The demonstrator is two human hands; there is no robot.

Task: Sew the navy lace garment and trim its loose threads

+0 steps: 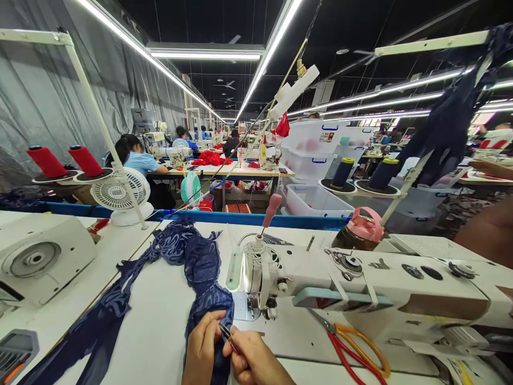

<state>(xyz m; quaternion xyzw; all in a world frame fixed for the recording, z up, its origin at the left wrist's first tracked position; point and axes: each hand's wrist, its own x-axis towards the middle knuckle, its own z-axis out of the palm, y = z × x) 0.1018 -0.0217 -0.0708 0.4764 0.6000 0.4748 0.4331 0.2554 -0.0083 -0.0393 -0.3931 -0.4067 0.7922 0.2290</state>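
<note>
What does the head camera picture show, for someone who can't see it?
Two bare hands, left hand and right hand, pinch small metal tweezers over dark blue patterned lace fabric beside a white sewing machine. Red-and-orange-handled scissors lie nearby.

Both hands low at the near edge of the white tabletop [160,321]. Left hand [202,345] pinches navy lace fabric [200,267]; right hand [256,361] grips a small metal tool [225,331], tip against the cloth, just in front of the sewing machine [360,283] needle. Fabric trails away left across the tabletop. Scissors [352,347] with red and orange handles lie right of the hands, under the machine arm. White fan [118,195] beyond; red thread cones [66,160] far left
</note>
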